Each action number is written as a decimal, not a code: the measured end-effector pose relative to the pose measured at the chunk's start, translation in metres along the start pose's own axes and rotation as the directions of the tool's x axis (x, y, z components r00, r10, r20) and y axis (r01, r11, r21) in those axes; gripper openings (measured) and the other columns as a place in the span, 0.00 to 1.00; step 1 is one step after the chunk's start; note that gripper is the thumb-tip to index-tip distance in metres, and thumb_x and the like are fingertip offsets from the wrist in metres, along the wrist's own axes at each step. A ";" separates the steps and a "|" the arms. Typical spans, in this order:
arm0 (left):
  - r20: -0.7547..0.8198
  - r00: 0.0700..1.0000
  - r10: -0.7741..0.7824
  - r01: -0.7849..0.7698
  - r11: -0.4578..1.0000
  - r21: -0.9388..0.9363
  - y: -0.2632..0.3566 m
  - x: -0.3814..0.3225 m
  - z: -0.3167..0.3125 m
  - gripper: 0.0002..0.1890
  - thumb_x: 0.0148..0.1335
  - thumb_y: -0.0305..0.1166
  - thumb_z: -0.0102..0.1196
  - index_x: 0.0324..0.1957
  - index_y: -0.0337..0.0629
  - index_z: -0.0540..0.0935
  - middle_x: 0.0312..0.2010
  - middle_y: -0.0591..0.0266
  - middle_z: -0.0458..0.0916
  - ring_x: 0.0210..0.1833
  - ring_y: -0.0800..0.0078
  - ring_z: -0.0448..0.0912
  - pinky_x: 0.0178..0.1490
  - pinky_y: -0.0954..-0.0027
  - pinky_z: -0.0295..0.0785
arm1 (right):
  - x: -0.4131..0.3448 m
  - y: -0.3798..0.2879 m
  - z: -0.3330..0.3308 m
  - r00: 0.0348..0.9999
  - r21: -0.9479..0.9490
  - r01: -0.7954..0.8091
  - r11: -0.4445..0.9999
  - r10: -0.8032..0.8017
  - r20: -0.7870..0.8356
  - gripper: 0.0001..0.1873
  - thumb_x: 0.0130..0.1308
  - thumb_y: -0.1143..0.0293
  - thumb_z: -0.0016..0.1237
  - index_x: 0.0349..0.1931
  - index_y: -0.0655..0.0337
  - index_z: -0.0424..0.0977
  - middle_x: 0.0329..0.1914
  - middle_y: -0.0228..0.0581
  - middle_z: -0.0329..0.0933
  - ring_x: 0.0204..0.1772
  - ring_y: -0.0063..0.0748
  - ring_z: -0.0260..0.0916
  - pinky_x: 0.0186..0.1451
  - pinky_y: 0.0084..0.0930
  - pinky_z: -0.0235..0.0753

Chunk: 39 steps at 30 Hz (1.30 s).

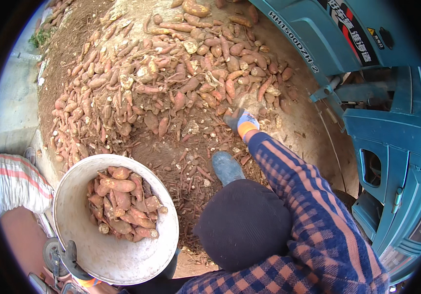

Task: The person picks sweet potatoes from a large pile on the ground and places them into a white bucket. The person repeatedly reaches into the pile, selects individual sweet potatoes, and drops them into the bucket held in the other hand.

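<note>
My left hand [73, 261], in a dark-coated work glove with an orange cuff, grips the lower-left rim of a large whitish tub [129, 262]. Sweet potatoes [122, 202] lie inside the tub. At the near right edge of a big heap of sweet potatoes [181, 99] is my right hand [235, 119], in a dark-fingered glove with a blue-white back and orange cuff. Its fingers point down among the roots; whether they hold one is hidden. The sleeves are blue and pink checked.
A blue rubber boot [228, 168] stands on soil strewn with thin roots and scraps. Below it is a dark, rounded, cloth-covered form [243, 224]. Blue machinery [375, 132] lines the right side. A white woven sack with red stripes [19, 182] and a wheel [53, 253] are at left.
</note>
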<state>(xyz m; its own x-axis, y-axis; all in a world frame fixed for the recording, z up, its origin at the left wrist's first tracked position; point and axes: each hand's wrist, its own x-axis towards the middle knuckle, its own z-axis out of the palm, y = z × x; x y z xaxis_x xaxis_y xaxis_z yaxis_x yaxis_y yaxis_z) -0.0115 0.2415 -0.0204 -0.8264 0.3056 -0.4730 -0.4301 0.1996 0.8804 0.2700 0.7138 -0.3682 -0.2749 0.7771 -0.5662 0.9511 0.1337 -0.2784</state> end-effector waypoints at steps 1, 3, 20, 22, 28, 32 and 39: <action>-0.013 1.000 0.022 -0.021 1.000 0.016 0.000 0.001 -0.001 0.24 0.64 0.35 0.58 0.59 0.33 0.77 0.55 0.50 0.81 0.55 0.58 0.79 0.62 0.58 0.72 | 0.002 -0.008 0.005 0.998 -0.082 -0.058 0.995 0.055 -0.037 0.25 0.63 0.50 0.52 0.49 0.62 0.79 0.53 0.55 0.81 0.60 0.58 0.76 0.60 0.45 0.76; 0.021 0.999 0.048 -0.049 0.999 0.022 0.000 0.002 -0.001 0.23 0.64 0.35 0.58 0.58 0.33 0.78 0.55 0.50 0.81 0.54 0.58 0.79 0.62 0.58 0.72 | 0.006 -0.016 0.008 1.000 -0.206 -0.015 0.979 0.015 -0.003 0.23 0.66 0.51 0.49 0.49 0.61 0.80 0.53 0.53 0.81 0.59 0.58 0.77 0.58 0.45 0.77; -0.018 0.995 0.096 -0.092 0.986 0.141 0.011 -0.003 0.031 0.27 0.60 0.33 0.59 0.60 0.28 0.75 0.53 0.48 0.81 0.51 0.59 0.81 0.59 0.60 0.74 | -0.008 -0.024 -0.021 0.971 -0.360 0.236 0.903 -0.233 0.053 0.30 0.63 0.44 0.53 0.62 0.45 0.73 0.59 0.50 0.77 0.61 0.55 0.75 0.60 0.46 0.76; -0.010 0.994 0.108 -0.106 0.983 0.148 0.011 -0.003 0.033 0.27 0.60 0.33 0.59 0.60 0.28 0.75 0.53 0.47 0.81 0.51 0.59 0.81 0.59 0.60 0.74 | -0.003 -0.029 -0.014 0.980 -0.306 0.191 0.933 -0.201 0.000 0.31 0.61 0.46 0.56 0.63 0.45 0.71 0.60 0.51 0.75 0.59 0.57 0.76 0.59 0.47 0.77; -0.013 0.994 0.109 -0.107 0.989 0.100 0.006 -0.001 0.023 0.24 0.63 0.33 0.58 0.60 0.33 0.76 0.52 0.52 0.82 0.53 0.62 0.80 0.60 0.62 0.74 | -0.007 -0.012 0.003 0.943 -0.055 0.316 0.947 -0.320 -0.088 0.36 0.57 0.52 0.62 0.64 0.52 0.66 0.60 0.54 0.73 0.59 0.60 0.73 0.59 0.48 0.75; 0.011 0.995 0.098 -0.098 0.995 0.027 0.003 -0.001 0.017 0.23 0.63 0.32 0.58 0.59 0.35 0.78 0.53 0.53 0.82 0.54 0.62 0.80 0.62 0.60 0.73 | -0.009 -0.015 0.004 0.941 -0.025 0.338 0.941 -0.338 -0.004 0.34 0.59 0.54 0.61 0.64 0.52 0.66 0.62 0.54 0.72 0.62 0.59 0.72 0.61 0.47 0.75; 0.045 0.996 0.075 -0.077 0.996 0.034 0.005 0.000 0.022 0.23 0.62 0.32 0.58 0.59 0.32 0.77 0.53 0.51 0.82 0.53 0.60 0.81 0.61 0.60 0.75 | 0.003 -0.040 -0.001 0.961 -0.075 0.247 0.966 -0.234 0.147 0.35 0.56 0.53 0.62 0.63 0.54 0.69 0.57 0.53 0.78 0.61 0.59 0.74 0.62 0.44 0.75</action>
<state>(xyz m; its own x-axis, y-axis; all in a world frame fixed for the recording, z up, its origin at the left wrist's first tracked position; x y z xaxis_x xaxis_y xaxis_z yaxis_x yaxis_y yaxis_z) -0.0053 0.2631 -0.0168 -0.8392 0.3613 -0.4064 -0.3527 0.2072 0.9125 0.2309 0.7112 -0.3581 -0.5073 0.6248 -0.5935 0.8618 0.3669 -0.3503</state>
